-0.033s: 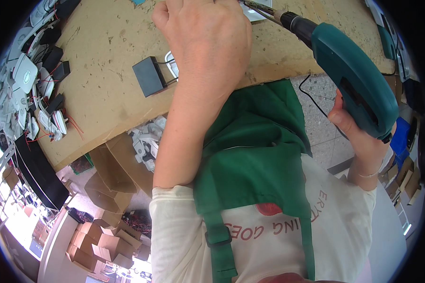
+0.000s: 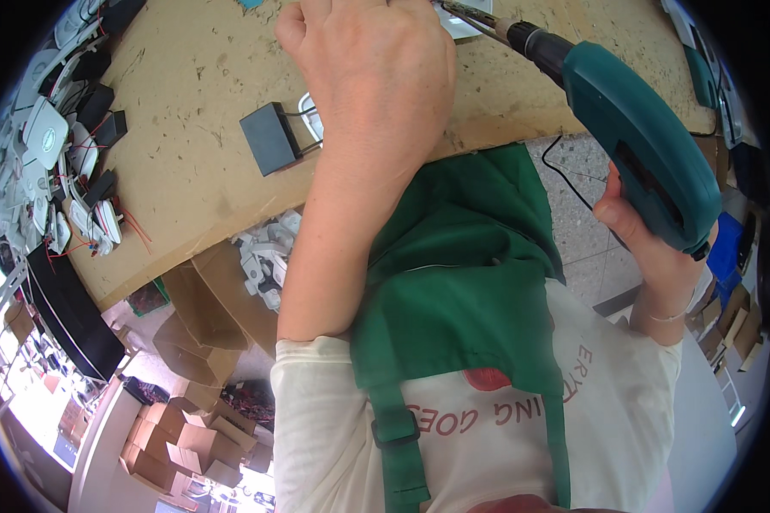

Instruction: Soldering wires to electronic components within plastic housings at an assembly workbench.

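My right hand (image 2: 650, 227) is wrapped round the grip of a teal pistol-shaped tool (image 2: 646, 141), which looks like a soldering gun. It has a black collar and a slim metal tip pointing left, close to the fingers of my left hand. My left hand (image 2: 372, 73) lies back up over the table, its fingers curled and partly cut off by the upper edge; what they hold is hidden. A white plastic part (image 2: 475, 24) shows beside it, under the tool's tip. Below my left wrist sits a black box (image 2: 269, 138), with dark wires running toward a white-rimmed piece (image 2: 311, 118) partly covered by my wrist.
A heap of white housings (image 2: 47, 132) with black boxes and red wires covers the table's left side. The brown tabletop (image 2: 180, 154) has worn marks. Beneath its edge, an open carton (image 2: 210, 299) stands beside white plastic pieces (image 2: 265, 256). A black cord (image 2: 573, 184) hangs near the tool.
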`<state>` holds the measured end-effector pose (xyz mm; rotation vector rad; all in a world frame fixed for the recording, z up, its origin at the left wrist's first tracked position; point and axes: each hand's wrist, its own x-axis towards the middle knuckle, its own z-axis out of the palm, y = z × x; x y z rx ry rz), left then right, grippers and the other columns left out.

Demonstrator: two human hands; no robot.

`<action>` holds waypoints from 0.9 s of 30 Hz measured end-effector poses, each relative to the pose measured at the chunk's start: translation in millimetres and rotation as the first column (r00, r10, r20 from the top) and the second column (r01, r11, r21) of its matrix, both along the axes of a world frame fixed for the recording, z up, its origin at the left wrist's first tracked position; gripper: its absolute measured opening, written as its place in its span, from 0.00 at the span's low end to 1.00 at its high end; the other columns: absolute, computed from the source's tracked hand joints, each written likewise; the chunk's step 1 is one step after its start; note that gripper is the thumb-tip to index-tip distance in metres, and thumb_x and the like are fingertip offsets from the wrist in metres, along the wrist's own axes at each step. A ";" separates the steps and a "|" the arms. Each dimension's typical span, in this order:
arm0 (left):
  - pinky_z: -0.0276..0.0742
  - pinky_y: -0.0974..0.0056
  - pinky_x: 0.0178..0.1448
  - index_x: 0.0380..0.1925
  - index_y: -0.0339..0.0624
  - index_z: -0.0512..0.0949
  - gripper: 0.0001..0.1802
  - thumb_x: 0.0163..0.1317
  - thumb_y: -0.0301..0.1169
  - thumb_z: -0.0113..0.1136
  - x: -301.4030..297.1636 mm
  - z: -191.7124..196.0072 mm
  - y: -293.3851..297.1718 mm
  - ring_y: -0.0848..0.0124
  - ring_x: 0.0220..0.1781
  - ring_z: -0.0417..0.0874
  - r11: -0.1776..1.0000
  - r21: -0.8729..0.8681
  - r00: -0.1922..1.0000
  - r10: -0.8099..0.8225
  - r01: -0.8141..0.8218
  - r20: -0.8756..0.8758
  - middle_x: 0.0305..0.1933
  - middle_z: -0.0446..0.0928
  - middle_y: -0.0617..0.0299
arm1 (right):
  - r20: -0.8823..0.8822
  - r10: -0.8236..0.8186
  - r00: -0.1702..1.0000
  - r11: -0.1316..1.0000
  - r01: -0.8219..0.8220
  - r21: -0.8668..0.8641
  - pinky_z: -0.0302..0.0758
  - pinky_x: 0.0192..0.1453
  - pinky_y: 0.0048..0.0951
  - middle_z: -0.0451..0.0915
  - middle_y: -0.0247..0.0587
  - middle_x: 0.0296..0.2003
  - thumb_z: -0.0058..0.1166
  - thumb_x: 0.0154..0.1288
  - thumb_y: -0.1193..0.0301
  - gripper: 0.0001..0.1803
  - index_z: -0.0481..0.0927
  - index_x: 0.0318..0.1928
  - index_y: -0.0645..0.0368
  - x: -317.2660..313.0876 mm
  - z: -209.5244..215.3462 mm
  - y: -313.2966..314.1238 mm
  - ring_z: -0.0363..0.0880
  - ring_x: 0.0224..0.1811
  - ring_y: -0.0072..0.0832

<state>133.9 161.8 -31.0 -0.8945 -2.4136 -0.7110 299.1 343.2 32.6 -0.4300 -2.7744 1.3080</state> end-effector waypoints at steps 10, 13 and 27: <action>0.65 0.49 0.55 0.22 0.33 0.78 0.03 0.46 0.22 0.61 0.1 0.5 0.7 0.51 0.49 0.74 1.000 0.010 1.000 0.005 -0.005 -0.004 0.48 0.75 0.48 | -0.039 -0.028 0.999 0.997 0.025 -0.075 0.75 0.40 0.23 0.82 0.38 0.32 0.77 0.43 0.73 0.30 0.79 0.49 0.67 -3.4 3.4 -4.8 0.78 0.33 0.24; 0.65 0.50 0.55 0.23 0.33 0.78 0.03 0.46 0.21 0.61 -0.2 1.1 -0.5 0.51 0.49 0.74 1.000 0.007 1.000 0.001 -0.001 0.005 0.48 0.75 0.48 | -0.036 -0.008 0.999 0.999 0.006 -0.054 0.75 0.41 0.23 0.82 0.38 0.32 0.77 0.44 0.73 0.30 0.79 0.49 0.67 -3.2 2.4 -2.6 0.78 0.33 0.24; 0.65 0.50 0.57 0.25 0.33 0.80 0.04 0.45 0.21 0.62 -1.2 -0.1 -2.5 0.50 0.51 0.74 0.999 0.024 0.999 -0.027 0.027 0.021 0.49 0.74 0.48 | -0.036 0.065 0.997 0.996 -0.063 0.058 0.75 0.40 0.22 0.82 0.37 0.31 0.77 0.44 0.69 0.30 0.79 0.48 0.66 0.1 0.2 5.5 0.78 0.32 0.23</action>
